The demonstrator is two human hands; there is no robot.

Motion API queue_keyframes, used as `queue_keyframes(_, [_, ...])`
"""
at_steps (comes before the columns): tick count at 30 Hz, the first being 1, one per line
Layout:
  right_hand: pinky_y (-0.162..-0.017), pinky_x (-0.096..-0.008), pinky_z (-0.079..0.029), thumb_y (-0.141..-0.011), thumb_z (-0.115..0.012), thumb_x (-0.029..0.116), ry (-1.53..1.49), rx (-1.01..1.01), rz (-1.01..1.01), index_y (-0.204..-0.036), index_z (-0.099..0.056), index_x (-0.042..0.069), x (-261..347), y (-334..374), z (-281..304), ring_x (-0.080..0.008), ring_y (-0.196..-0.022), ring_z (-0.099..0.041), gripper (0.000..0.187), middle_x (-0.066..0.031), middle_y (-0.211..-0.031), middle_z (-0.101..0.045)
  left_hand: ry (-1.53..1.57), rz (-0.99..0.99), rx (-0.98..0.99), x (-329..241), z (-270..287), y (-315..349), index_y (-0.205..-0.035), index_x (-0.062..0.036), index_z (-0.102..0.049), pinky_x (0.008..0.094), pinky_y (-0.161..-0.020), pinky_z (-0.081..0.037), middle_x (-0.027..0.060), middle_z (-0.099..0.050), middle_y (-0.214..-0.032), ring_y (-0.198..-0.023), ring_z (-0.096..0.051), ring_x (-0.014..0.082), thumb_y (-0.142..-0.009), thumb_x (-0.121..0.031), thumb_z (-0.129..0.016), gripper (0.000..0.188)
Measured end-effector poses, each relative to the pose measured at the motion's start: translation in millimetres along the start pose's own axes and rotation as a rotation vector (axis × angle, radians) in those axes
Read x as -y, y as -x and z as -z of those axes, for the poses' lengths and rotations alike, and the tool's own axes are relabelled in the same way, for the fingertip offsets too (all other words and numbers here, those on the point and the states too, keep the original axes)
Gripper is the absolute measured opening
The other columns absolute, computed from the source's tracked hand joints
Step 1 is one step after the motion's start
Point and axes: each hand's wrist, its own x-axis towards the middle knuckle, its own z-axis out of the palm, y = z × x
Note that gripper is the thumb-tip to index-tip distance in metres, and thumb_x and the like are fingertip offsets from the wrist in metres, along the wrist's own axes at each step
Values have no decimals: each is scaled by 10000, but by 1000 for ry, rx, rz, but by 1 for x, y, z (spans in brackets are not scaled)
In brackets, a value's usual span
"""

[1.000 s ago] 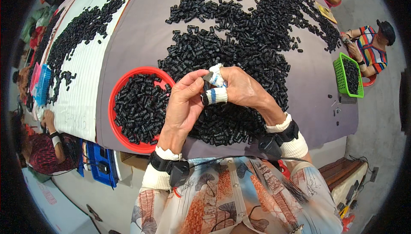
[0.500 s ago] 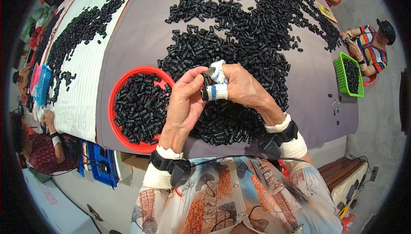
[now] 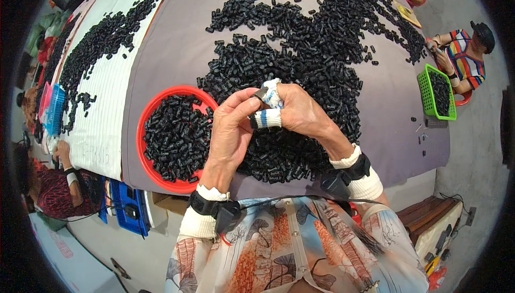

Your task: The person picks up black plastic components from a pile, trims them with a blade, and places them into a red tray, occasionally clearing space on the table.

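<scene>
My hands meet above a big heap of small black plastic cylinders (image 3: pixel 289 62). My left hand (image 3: pixel 229 124) is closed, its thumb and fingers pinching a small black part that is almost hidden by the fingers. My right hand (image 3: pixel 307 111) is closed against it, with white cloth wraps (image 3: pixel 268 118) on its thumb and a finger. From the right fingers a small grey blade (image 3: pixel 261 92) sticks out toward the left fingertips. Beside my left hand stands a red round basin (image 3: pixel 140 143), filled with more of the black cylinders.
Grey cloth (image 3: pixel 166 51) covers the table; white ribbed cloth (image 3: pixel 104 126) covers another at left, with more black cylinders. A green basket (image 3: pixel 452 111) stands at the right edge beside a seated person (image 3: pixel 468 59). A cable (image 3: pixel 289 197) links my wrist straps.
The black part that showed between my fingers is now mostly covered. My right fingers have shifted slightly left, and the grey blade sits across the left fingertips.
</scene>
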Motion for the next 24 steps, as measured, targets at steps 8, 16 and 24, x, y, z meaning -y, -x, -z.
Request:
queue_keyframes(8, [-563,-292,-414,-688,-702,200,71,-54,52,-805,-600,-5,-6,-1,0,-123,-599,-486,257,-52,-667,-564,33,2,-10,2,3,-1,-1040,26,-564,260,-787,-467,76,-606,-948,-868,-577,126,-835,-74,-564,227])
queue_keyframes(16, [-560,-305,-419,-689,-702,220,118,-60,15,-795,-597,-4,-3,-2,-1,-144,-588,-502,269,-67,-665,-572,14,-26,31,0,5,3,-1096,50,-533,285,-827,-468,97,-591,-980,-899,-572,150,-845,-22,-522,261])
queue_keyframes(24, [-575,-317,-428,-687,-698,235,127,-36,35,-785,-590,-3,-1,-4,-1,-177,-601,-532,279,-93,-671,-580,143,5,61,2,16,-1,-1103,46,-519,288,-823,-473,97,-593,-969,-877,-581,161,-845,-13,-514,264])
